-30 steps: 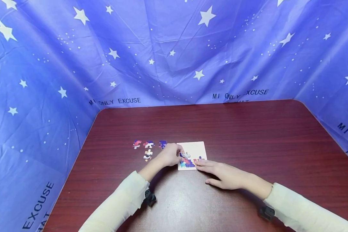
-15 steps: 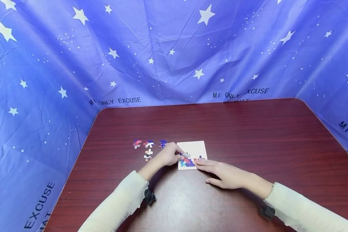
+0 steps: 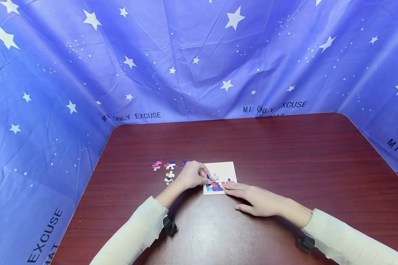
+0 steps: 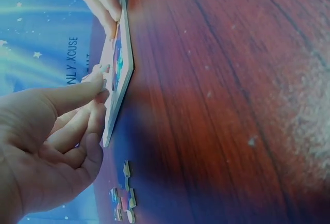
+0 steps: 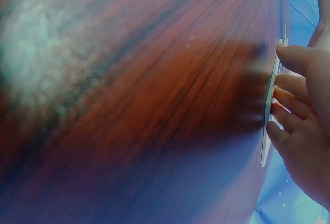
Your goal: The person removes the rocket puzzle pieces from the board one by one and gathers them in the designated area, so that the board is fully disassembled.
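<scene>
A small square puzzle board [image 3: 224,169] lies on the table, its nearer part filled with colourful jigsaw pieces [image 3: 215,187]. At the board's left side, my left hand [image 3: 191,176] pinches a grey-and-purple jigsaw piece [image 3: 213,177] between thumb and fingertips. The left wrist view shows the thumb [image 4: 82,94] meeting the fingers above the board's edge; most of the piece is hidden there. My right hand [image 3: 257,201] rests its straight fingertips on the near right part of the board, covering some pieces, its thumb spread over the table.
Left of the board lie several loose jigsaw pieces: a red one [image 3: 157,165], a white-and-purple one [image 3: 170,165], a white-and-orange one [image 3: 169,177] and a purple one [image 3: 184,164] partly behind my left hand. A starry blue cloth [image 3: 199,66] hangs around the dark red table [image 3: 285,154].
My left hand shifts slightly left and up, covering more of the purple loose piece, while the pinched piece shows more of its purple side. The right hand stays still on the board.
</scene>
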A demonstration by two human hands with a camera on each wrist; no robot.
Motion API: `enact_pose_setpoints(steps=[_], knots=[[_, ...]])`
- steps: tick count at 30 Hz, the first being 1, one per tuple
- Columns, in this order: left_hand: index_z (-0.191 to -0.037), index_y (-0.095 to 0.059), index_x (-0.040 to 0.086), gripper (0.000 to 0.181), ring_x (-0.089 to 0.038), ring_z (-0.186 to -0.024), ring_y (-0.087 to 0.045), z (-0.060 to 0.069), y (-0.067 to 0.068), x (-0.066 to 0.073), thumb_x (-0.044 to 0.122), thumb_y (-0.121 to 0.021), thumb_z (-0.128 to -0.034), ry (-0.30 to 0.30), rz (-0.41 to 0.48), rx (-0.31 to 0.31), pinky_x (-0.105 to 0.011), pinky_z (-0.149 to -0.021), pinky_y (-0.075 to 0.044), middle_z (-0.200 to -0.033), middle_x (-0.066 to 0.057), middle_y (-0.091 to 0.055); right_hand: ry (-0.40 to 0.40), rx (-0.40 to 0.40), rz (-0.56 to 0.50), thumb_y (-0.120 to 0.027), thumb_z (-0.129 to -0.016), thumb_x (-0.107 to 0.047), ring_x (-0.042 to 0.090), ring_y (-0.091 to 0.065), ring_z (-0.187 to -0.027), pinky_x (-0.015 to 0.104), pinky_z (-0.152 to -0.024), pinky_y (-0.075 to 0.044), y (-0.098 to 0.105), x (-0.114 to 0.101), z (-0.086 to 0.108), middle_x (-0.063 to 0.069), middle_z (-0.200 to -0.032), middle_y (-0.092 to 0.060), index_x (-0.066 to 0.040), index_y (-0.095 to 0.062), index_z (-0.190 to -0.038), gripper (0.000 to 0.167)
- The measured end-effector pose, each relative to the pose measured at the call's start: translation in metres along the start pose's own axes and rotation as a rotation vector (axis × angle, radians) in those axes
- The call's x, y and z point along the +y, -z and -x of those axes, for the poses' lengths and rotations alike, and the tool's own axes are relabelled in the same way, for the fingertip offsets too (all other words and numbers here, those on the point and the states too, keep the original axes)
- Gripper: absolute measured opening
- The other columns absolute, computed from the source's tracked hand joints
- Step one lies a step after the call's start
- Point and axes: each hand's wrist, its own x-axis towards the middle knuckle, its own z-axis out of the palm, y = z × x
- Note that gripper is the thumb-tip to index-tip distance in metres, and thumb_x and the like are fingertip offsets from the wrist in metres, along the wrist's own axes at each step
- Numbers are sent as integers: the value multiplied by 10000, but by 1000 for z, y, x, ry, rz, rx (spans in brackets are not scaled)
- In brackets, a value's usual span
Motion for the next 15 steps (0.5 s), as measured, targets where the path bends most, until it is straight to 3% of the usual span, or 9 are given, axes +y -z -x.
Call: enact_pose_setpoints(steps=[3, 8, 13, 15], knots=[[-814, -696, 37, 134, -79, -482, -559, 1, 2, 1, 116, -791, -764, 33, 67, 10, -193, -479, -459, -700, -69, -724, -1, -1, -2, -653, -895, -194, 295, -482, -1334, 420, -1043, -452, 0, 0, 0, 137, -1460, -485, -42, -527, -1358, 502], [-836, -698, 42, 70, -180, -503, -623, 2, 6, 1, 105, -727, -822, 44, 91, 22, -204, -463, -469, -716, -81, -725, 5, -3, 1, -649, -896, -192, 298, -481, -1334, 429, -1040, -452, 0, -1, 0, 138, -1461, -483, -37, -530, -1354, 497], [-871, -727, 52, 75, -157, -507, -623, 3, 6, -4, 114, -689, -851, 65, 104, 43, -196, -507, -473, -734, -84, -731, 11, -4, 0, -642, -900, -172, 307, -481, -1332, 429, -1035, -456, 1, -1, 0, 144, -1459, -484, -34, -526, -1356, 490], [-877, -738, 53, 92, -121, -512, -612, 4, 5, -6, 130, -700, -845, 115, 146, 49, -196, -524, -476, -737, -89, -735, 16, -1, -1, -643, -898, -165, 310, -481, -1331, 434, -1033, -457, 1, 0, 0, 146, -1458, -485, -32, -526, -1356, 491]])
